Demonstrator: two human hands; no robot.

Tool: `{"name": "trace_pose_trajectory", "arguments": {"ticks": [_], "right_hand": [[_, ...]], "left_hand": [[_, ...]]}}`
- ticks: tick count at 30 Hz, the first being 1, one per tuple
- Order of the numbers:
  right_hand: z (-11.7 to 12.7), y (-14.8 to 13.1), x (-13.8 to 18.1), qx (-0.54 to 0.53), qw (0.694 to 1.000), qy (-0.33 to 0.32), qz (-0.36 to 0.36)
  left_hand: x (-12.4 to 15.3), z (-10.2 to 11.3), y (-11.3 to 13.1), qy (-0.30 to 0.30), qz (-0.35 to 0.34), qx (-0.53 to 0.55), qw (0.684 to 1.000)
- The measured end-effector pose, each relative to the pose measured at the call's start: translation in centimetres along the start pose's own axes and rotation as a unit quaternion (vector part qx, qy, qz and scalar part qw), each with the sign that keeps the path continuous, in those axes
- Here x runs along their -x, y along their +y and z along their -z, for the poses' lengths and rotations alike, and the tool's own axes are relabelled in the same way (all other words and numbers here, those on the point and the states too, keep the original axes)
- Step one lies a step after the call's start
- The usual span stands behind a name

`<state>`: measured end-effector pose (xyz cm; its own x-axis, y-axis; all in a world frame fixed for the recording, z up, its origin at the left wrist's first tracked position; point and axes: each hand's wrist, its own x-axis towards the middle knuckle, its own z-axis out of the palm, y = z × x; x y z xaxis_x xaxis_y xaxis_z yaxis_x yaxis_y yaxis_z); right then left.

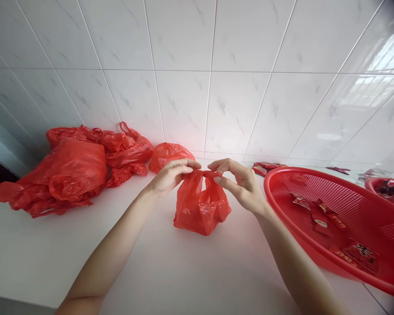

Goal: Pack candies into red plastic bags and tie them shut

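White tiled wall (184,100) at back, white counter (184,271) below. L hand (170,175) & R hand (241,183) meet mid-counter, both pinched tight on the handles (205,173) of a small red bag (200,210). Thumb + forefinger of each clamp a loop, and the loops are drawn together btwn the hands. Bag sits on the counter under them, bulging, so prob. filled. Top is gathered, but can't tell if a knot is made; I'd judge it mid-closing. Just behind L hand, near the wall, a lone bag (169,155), puffed & closed. Further out toward the back left corner, a pile (68,175) of red bags, contents not visible; looks like the done lot. R side: big red basket (315,175) by the right edge w/ only a few packets (328,218) in it, so some stock looks left. Loose packets (264,167) lie behind its rim by the wall. 2nd basket (381,181) at far right, mostly cut off.
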<state>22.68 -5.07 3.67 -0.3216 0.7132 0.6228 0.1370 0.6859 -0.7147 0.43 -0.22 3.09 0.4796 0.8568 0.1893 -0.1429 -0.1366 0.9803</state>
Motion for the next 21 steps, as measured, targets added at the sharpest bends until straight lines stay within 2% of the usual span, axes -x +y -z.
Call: {"name": "trace_pose_trajectory", "arguments": {"ticks": [4,9,12,15,21], "right_hand": [[1.1,-0.4,0.1,-0.015,0.997,-0.072,-0.004],[2.7,-1.0,0.4,0.007,0.982,-0.189,-0.026],[3.4,-1.4,0.4,0.034,0.965,-0.261,-0.018],[3.8,-1.7,0.4,0.03,0.956,-0.291,-0.02],[4.3,-1.2,0.4,-0.065,0.938,-0.338,-0.051]], "left_hand": [[-0.9,1.5,-1.5,0.047,0.012,-0.003,0.999],[-2.1,3.4,-3.8,0.037,-0.015,-0.009,0.999],[-2.7,4.5,-5.3,0.056,-0.019,-0.05,0.997],[-3.0,5.0,-6.5,0.073,-0.01,-0.067,0.995],[-3.2,4.5,-7.2,0.082,-0.011,-0.077,0.994]]}}
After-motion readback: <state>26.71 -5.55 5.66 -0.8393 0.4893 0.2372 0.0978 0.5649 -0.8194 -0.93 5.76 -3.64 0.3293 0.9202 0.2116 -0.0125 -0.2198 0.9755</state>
